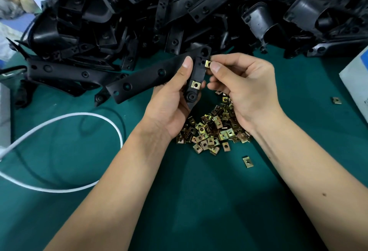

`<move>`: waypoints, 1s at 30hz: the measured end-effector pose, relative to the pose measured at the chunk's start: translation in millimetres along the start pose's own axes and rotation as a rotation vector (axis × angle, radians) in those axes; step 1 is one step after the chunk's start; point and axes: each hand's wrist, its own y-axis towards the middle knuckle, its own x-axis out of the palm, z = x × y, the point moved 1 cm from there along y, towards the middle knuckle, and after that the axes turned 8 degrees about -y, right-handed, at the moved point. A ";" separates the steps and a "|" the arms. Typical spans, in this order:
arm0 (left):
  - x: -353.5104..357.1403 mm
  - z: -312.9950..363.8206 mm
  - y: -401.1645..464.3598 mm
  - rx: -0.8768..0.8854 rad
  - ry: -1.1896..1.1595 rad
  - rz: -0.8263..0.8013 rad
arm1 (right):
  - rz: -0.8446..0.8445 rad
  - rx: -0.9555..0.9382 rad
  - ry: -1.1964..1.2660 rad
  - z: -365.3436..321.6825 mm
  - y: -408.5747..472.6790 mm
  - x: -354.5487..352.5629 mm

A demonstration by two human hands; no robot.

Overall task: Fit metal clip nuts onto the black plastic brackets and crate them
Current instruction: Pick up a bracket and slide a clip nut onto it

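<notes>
Both forearms reached in from the bottom of the view over the green table (199, 201), and between the wrists lay our pile of loose clips (213, 129), with two strays off to the right.

We held one bracket (159, 73) in the left hand (173, 99), thumb pressed on its face and fingers curled behind, raised above the clip pile. One fitted clip (195, 85) already sat on the near tab. The right hand (245, 87) pinched a second clip (208, 64) between thumb and forefinger, touching the edge of the upper tab; remaining fingers curled loosely.

Risks, as we judged them: the clip could go on skewed if pushed at an angle, leaving its hole off the bracket's hole. A slipped pinch would drop it into the pile. The thumb sat close to the clip's sharp edge. Twisting the bracket under the push could loosen the left grip.

The heap of brackets (179, 8) filled the far side of the table. No crate was in view. A white cable (83, 114) looped at left.
</notes>
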 end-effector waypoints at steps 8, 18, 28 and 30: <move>4.6 0.7 -5.1 -0.059 0.040 -0.022 | -0.015 -0.022 0.035 -1.4 -1.5 2.3; 10.4 2.2 -9.1 0.002 0.059 0.057 | -0.029 0.036 -0.023 2.6 0.8 -1.4; 22.9 -15.6 -18.5 0.413 0.639 0.243 | 0.078 0.102 -0.152 1.1 -5.2 -2.2; 31.3 -21.5 -24.6 0.479 0.709 0.192 | 0.093 0.120 -0.067 -5.3 -11.4 -8.2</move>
